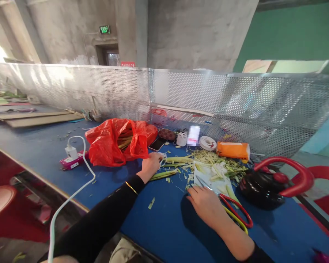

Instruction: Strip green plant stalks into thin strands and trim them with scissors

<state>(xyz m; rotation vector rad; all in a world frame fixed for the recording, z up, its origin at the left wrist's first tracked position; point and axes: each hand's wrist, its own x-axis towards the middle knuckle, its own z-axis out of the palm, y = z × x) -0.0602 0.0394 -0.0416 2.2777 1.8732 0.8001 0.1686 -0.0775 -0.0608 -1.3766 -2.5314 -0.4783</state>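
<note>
My left hand [151, 166] reaches over the blue table with its fingers closed at a crumpled white scrap [163, 156]. It looks pinched there, though the fingertips are partly hidden. Beside this hand lie pale green stalks [178, 160] and darker green ones [163, 175]. My right hand [204, 202] rests low over the table, fingers stretched out and holding nothing visible. Just past it are scissors with red handles [242, 212], partly covered by the hand, and a yellow handle [237, 221] next to them. A white sheet [199, 171] with peelings lies beyond.
A red plastic bag [106, 142] holding stalks stands left of centre. Behind are a phone [157, 144], a tape roll [208, 143] and an orange packet [233, 149]. A black kettle [259, 190] stands right. A white cable [71, 197] runs from a power strip [71, 162]. Perforated metal screen [181, 91] behind.
</note>
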